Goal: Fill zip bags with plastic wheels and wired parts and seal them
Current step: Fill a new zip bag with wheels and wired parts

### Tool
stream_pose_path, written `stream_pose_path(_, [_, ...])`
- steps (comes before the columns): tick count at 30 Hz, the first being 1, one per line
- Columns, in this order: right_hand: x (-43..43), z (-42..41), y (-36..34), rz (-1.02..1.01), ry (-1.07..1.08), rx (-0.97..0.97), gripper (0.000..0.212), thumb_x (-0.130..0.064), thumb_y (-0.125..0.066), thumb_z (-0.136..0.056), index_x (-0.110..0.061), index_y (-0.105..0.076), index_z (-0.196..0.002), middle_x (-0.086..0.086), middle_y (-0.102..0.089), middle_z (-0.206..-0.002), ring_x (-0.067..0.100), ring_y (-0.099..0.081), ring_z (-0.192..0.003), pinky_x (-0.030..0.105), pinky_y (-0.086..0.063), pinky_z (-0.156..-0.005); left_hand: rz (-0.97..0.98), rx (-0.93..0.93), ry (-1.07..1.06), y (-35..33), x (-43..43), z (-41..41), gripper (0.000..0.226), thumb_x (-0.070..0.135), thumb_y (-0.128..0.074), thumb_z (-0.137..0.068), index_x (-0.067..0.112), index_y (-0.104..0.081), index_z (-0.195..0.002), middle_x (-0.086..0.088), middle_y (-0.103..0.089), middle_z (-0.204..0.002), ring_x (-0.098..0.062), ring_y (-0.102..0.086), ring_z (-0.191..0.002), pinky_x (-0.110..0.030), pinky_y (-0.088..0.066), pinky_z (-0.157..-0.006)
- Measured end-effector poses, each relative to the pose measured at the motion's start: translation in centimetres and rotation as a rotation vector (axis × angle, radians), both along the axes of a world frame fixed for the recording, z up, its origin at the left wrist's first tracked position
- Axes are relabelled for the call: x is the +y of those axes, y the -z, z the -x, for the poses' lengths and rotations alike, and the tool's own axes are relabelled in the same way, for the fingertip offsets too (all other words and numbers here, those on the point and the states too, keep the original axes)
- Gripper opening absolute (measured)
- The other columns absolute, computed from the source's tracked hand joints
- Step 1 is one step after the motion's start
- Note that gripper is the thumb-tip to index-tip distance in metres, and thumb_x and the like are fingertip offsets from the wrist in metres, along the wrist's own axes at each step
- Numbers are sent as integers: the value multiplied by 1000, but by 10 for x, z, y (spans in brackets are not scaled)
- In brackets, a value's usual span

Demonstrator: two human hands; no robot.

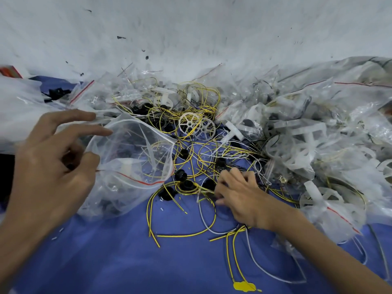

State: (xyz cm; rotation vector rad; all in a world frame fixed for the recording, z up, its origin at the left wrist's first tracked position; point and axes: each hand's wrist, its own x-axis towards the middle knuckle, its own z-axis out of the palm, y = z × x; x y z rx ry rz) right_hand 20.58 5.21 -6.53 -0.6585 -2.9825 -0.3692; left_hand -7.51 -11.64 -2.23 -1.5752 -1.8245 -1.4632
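Landmark: we are taking the open zip bag (131,158) as our reference. It is lying left of centre on the blue cloth (116,262), its mouth gaping toward the right and its red seal line running along the lower lip.
Bag contents: we are seeing a white plastic piece and some yellow wire through the clear film; we are not able to tell more.
Left hand: the left hand (48,166) is holding the bag at its left edge. The thumb is pinching the film near the red line, while the index and middle fingers are reaching out straight over the upper lip.
Right hand: the right hand (241,198) is working just right of the bag's mouth, fingers curling down into the wired parts (191,183). We are unable to tell whether they are gripping a wire or only touching.
Wired parts: yellow, white and black leads with small black bodies are lying tangled from the bag's mouth rightward and trailing below it.
Plastic wheels: two white spoked plastic wheels (189,124) are lying side by side, touching, above and right of the bag's mouth, on the tangle.
Filled bags: a heap of filled bags (318,134) is spreading well to the right of the bag.
Backdrop: a marked white wall (191,28) is rising behind the bag.
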Motion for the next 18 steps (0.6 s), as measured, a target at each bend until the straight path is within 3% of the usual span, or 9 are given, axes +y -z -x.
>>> stream_pose_path(2, [7, 1, -20, 215, 45, 221, 14, -30, -38, -97, -21, -49, -98, -1, -41, -106, 12, -28, -94, 32, -19, -74, 4, -70, 46, -4, -1, -9, 38, 27, -38, -71, 50, -56, -95, 9, -50, -130, -5, -51, -64, -35, -47, -62])
stream_pose_path(4, [13, 2, -46, 564, 65, 531, 12, -17, -40, -99, -17, -48, -90, -1, -49, -91, 9, -38, -83, 28, -30, -73, 4, -79, 58, -6, -4, -16, 34, 28, -37, -70, 42, -57, -94, 5, -51, -128, -4, -53, -72, -36, -47, -66])
stream_pose_path(6, [18, 2, -66, 949, 97, 905, 22, -6, -38, -98, -14, -50, -81, -11, -58, -73, -1, -50, -66, 15, -39, -63, -19, -65, 73, -10, -4, -23, 33, 28, -37, -70, 34, -59, -93, 4, -51, -122, 4, -51, -80, -25, -46, -69])
stream_pose_path(9, [25, 7, -79, 1388, 130, 1353, 26, -6, -38, -96, -18, -47, -74, -9, -62, -62, 2, -61, -62, 19, -43, -58, -8, -49, 110, -15, -5, -30, 31, 28, -39, -70, 33, -59, -92, 12, -53, -113, 5, -50, -80, -15, -42, -74])
stream_pose_path(13, [33, 7, -96, 1562, -4, 1478, 7, -18, -49, -84, -16, -50, -77, -5, -64, -72, 11, -65, -74, 24, -51, -67, 69, -78, 156, -18, -5, -37, 35, 13, -47, -66, 33, -64, -89, 18, -57, -115, -10, -57, -79, -7, -41, -70])
stream_pose_path(15, [35, 9, -104, 1552, -24, 1441, 18, -19, -44, -92, -16, -56, -79, -5, -69, -79, 14, -67, -85, 30, -52, -77, 108, -94, 177, -17, -3, -41, 43, 5, -49, -62, 39, -66, -83, 19, -63, -109, -17, -56, -71, -4, -40, -63])
stream_pose_path(18, [36, 14, -110, 1453, 56, 1414, 28, -19, -46, -95, -18, -65, -75, -4, -70, -90, 13, -64, -91, 36, -50, -83, 132, -118, 230, -18, 1, -45, 43, 5, -50, -62, 39, -66, -81, 26, -58, -115, -8, -50, -54, -5, -37, -56])
